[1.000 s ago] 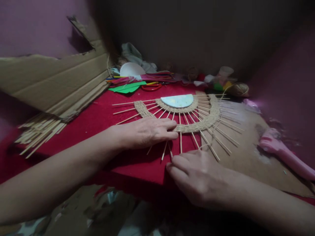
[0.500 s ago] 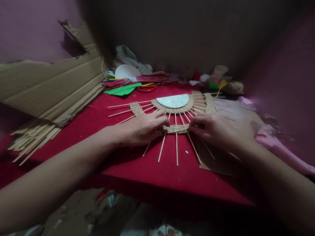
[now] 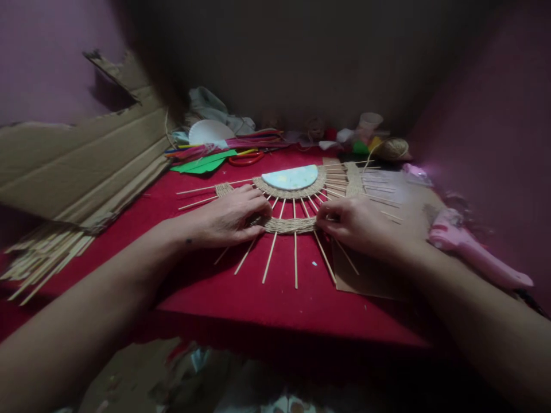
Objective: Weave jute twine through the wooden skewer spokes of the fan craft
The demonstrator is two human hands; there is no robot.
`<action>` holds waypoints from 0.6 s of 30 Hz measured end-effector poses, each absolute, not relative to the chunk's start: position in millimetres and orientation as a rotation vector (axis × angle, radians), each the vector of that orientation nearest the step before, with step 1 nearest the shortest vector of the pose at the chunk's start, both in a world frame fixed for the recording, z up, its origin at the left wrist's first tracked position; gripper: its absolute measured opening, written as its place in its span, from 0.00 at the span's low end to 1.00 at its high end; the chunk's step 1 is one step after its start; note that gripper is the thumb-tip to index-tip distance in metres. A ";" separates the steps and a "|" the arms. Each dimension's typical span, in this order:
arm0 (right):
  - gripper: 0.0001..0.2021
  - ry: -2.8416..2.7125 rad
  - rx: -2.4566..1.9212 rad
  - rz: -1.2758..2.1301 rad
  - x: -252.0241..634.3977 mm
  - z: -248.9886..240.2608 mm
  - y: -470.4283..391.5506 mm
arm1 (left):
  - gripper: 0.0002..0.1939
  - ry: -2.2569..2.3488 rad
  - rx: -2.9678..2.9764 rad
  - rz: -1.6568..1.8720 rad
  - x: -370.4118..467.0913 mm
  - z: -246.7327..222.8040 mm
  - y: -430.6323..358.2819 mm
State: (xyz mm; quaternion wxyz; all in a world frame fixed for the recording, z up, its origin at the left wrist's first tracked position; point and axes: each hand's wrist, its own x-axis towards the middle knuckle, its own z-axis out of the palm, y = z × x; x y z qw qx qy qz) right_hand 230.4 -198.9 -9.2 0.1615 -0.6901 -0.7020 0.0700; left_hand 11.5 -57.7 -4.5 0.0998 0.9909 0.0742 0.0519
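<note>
A fan-shaped frame of thin wooden sticks lies on the red cloth, spreading out from a pale blue half-disc. Twine is woven tightly around the half-disc's curved edge. Farther out, a woven twine band crosses the sticks. My left hand pinches this band at its left, fingers curled and thumb underneath. At the band's right end, my right hand grips it between thumb and fingers. The fingertips partly hide both ends of the band.
Cardboard and a bundle of sticks lie at left. Behind the frame are red-handled scissors, green paper and a twine ball. A pink glue gun rests at right. The red table's front edge is near me.
The view has shifted, so the scene sits slightly farther left. My left hand has slid left along the band, exposing more of the weave; my right hand keeps its grip.
</note>
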 end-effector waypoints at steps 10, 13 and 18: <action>0.07 -2.024 -1.977 0.149 232.6 -14.1 -196.4 | 0.09 0.050 2.815 0.324 43.1 -6.3 -70.0; 0.08 -2.029 -1.956 0.152 232.9 -12.3 -197.2 | 0.07 0.106 2.820 0.276 61.2 -3.6 -74.8; 0.10 -2.109 -1.999 0.353 237.3 13.3 -205.0 | 0.06 0.253 2.727 0.164 75.1 -9.3 -78.6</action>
